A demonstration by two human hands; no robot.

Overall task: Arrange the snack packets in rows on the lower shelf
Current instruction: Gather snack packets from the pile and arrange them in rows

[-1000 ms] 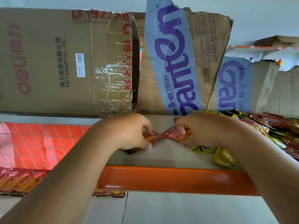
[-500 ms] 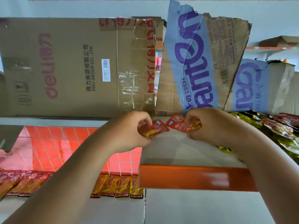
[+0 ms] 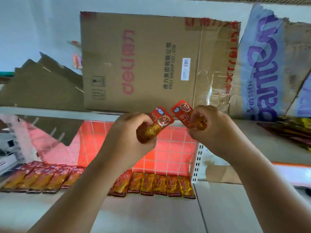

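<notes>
My left hand grips a red and gold snack packet, held up in front of the upper shelf edge. Beside it, my right hand grips a second red snack packet. The two packets nearly touch at their tops. Below, on the lower shelf, a row of several matching packets lies side by side against the red tiled back. Another row of packets lies further left on the same shelf.
A large brown deli carton and a torn blue-printed carton stand on the upper shelf. A loose pile of packets lies at the right on that shelf. A white perforated upright divides the lower shelf.
The view has swung left and down, bringing the lower shelf rows into sight. Both hands have lifted off the upper shelf, each carrying a packet.
</notes>
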